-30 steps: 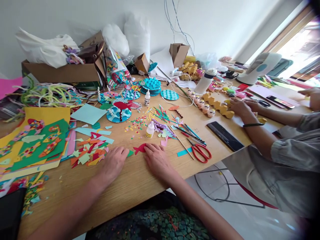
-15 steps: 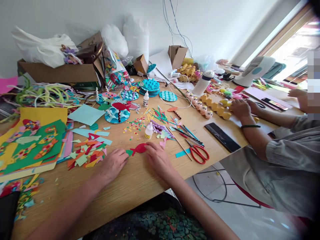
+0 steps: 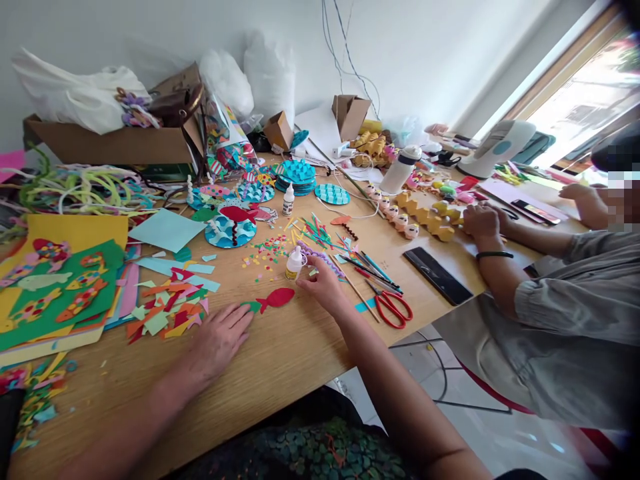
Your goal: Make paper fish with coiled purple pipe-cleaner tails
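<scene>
My left hand lies flat on the wooden table, its fingertips beside or on a green paper piece. A red paper fish lies just right of the green piece, tail toward it. My right hand is at the small white glue bottle, thumb and forefinger apart at its right side; whether they touch it is unclear. Paper scraps are spread left of the fish. Tiny paper dots lie behind it. Red-handled scissors rest at the right, near a wooden stick.
A black phone lies right of the scissors. Another person's hands work beside yellow egg-carton strips. Behind are a second glue bottle, blue discs and a cardboard box. Decorated paper fish lie at left.
My right hand has let go of the red fish and moved up and right to the glue bottle. My left hand has flattened and shifted slightly left. The view has shifted a little.
</scene>
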### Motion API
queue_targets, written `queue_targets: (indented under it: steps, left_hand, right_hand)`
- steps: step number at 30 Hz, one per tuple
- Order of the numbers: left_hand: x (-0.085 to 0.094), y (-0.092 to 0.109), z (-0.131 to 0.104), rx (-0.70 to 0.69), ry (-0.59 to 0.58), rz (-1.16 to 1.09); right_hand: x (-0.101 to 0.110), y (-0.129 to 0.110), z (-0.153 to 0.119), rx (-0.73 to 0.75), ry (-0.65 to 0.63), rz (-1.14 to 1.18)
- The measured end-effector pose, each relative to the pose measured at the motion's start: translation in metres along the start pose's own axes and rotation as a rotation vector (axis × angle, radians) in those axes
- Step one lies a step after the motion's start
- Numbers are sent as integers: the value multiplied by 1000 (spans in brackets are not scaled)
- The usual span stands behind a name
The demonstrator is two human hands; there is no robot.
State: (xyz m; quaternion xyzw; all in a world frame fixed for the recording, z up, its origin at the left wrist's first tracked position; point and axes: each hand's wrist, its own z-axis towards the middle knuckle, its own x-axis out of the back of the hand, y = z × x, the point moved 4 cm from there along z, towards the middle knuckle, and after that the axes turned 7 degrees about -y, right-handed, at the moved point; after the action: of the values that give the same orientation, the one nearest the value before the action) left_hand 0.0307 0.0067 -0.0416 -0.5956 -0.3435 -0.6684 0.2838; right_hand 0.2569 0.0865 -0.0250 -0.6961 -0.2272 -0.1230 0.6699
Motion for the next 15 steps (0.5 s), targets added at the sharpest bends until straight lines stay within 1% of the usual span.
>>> queue_targets:
  steps: [2, 5, 10, 13, 15]
  left_hand:
    - [1, -1, -3, 2, -15, -9]
    - [3, -2, -5, 12, -4, -31]
    - [3, -4, -6, 5, 14, -12]
    - [10, -1, -5, 6, 34, -72]
    - [20, 3, -2, 25, 54, -202]
  right_hand:
    - [-3, -1, 5, 0, -23, 7]
    - [-6, -2, 10, -7, -46, -7]
    - [-10, -2, 15, -8, -46, -97]
    - [-10, -4, 16, 13, -29, -158]
    - [-10, -7, 15, 29, -7, -221]
